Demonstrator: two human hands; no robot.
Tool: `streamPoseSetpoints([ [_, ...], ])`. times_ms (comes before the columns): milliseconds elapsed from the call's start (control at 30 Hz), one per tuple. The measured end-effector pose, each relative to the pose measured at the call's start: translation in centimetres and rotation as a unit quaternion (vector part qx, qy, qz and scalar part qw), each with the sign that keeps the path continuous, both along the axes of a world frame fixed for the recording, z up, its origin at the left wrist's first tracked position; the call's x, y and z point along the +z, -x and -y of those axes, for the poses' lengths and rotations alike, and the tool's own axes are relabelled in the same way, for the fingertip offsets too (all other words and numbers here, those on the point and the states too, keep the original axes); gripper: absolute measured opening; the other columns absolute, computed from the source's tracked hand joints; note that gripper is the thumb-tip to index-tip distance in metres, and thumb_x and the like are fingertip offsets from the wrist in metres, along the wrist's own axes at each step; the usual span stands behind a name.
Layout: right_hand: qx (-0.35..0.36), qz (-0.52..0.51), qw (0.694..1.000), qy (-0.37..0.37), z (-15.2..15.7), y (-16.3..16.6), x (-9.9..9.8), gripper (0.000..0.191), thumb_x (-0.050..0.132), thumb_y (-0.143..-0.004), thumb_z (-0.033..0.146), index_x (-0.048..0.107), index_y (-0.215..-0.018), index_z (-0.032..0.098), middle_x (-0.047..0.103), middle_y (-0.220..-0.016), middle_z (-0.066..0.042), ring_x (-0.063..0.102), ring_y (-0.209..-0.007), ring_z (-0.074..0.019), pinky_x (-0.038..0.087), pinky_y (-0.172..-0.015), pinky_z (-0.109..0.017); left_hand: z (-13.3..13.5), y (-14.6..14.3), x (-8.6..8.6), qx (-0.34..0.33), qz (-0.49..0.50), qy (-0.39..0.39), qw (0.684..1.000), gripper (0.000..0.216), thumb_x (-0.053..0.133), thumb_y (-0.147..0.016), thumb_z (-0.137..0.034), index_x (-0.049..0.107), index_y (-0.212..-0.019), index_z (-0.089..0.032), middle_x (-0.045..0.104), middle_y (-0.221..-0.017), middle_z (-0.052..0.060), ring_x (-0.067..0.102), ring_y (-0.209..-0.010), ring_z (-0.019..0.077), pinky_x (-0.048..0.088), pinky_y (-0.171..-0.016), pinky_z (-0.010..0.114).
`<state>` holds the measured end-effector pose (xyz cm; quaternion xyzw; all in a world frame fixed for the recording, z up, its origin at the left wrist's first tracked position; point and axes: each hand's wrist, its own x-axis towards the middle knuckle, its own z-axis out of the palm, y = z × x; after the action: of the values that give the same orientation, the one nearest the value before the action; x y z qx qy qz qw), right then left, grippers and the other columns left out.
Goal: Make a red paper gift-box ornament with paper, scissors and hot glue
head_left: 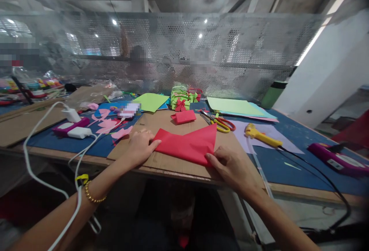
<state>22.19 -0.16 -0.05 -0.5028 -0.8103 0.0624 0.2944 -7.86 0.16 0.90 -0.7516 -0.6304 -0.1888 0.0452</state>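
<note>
A folded sheet of red paper lies on a brown cardboard sheet at the table's front edge. My left hand pinches its left corner between thumb and fingers. At its lower right corner, my right hand grips the paper with thumb and forefinger. Just behind is a small folded red paper piece. Scissors with red and yellow handles lie to its right, beside the cardboard's back edge. Farther back stand small green paper items with red bows.
On the right lie a yellow glue gun, purple power strip and stacked pale paper sheets. Pink paper cutouts, another purple power strip and white cables are left. A perforated screen stands behind the table.
</note>
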Motion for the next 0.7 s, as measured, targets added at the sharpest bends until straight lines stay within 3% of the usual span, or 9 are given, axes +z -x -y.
streamPoseSetpoints([
  [400, -0.011, -0.004, 1.000, -0.016, 0.09, 0.27, -0.39, 0.034, 0.051, -0.091, 0.036, 0.047, -0.060, 0.022, 0.056, -0.065, -0.001, 0.046, -0.062, -0.0159, 0.029, -0.059, -0.030, -0.60, -0.41, -0.62, 0.010, -0.039, 0.003, 0.999, 0.033, 0.044, -0.097, -0.035, 0.068, -0.083, -0.016, 0.070, -0.090, 0.013, 0.059, -0.098, 0.0301, 0.042, -0.085, 0.041],
  [700, 0.007, -0.012, 1.000, -0.019, 0.30, 0.03, -0.66, 0.028, 0.055, -0.089, 0.032, 0.047, -0.064, 0.022, 0.057, -0.068, 0.000, 0.048, -0.065, -0.0161, 0.032, -0.062, -0.029, -0.80, -0.66, 0.05, -0.003, -0.043, 0.019, 0.999, 0.035, 0.044, -0.097, -0.035, 0.068, -0.080, -0.016, 0.072, -0.088, 0.014, 0.061, -0.096, 0.0306, 0.042, -0.080, 0.039],
])
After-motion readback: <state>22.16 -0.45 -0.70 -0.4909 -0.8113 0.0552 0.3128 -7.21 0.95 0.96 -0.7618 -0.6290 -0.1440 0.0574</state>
